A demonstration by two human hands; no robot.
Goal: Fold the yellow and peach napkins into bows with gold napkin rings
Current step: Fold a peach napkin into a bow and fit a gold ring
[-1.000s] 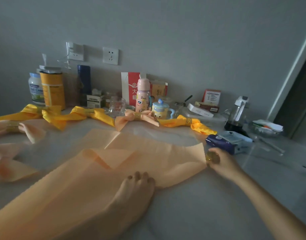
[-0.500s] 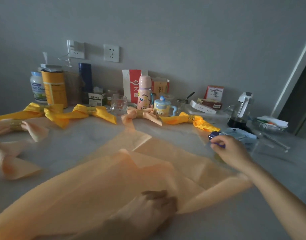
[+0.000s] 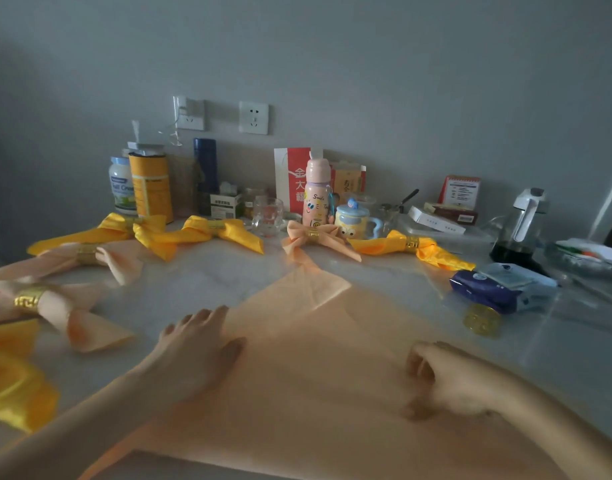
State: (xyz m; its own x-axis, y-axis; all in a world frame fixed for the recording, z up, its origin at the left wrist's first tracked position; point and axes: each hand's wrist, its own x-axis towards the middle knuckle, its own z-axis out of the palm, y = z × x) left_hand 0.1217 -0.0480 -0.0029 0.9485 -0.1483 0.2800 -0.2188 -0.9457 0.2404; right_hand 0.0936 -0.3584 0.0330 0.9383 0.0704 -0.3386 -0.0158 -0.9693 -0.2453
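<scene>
On surface: peach napkin | left hand fingers flat on it | right hand fingers curled, grip unclear | gold napkin ring beyond them

Left hand lies flat, fingers straight; right hand rests with fingers curled.

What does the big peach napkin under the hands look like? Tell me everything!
The peach napkin is a big, thin, soft-looking cloth spread flat on the pale table. Its far corner is folded back into a pointed flap. The picture is blurry there, so small creases are hard to see. The left hand presses flat on its left side. The right hand rests curled on its right side, perhaps pinching it.
</scene>
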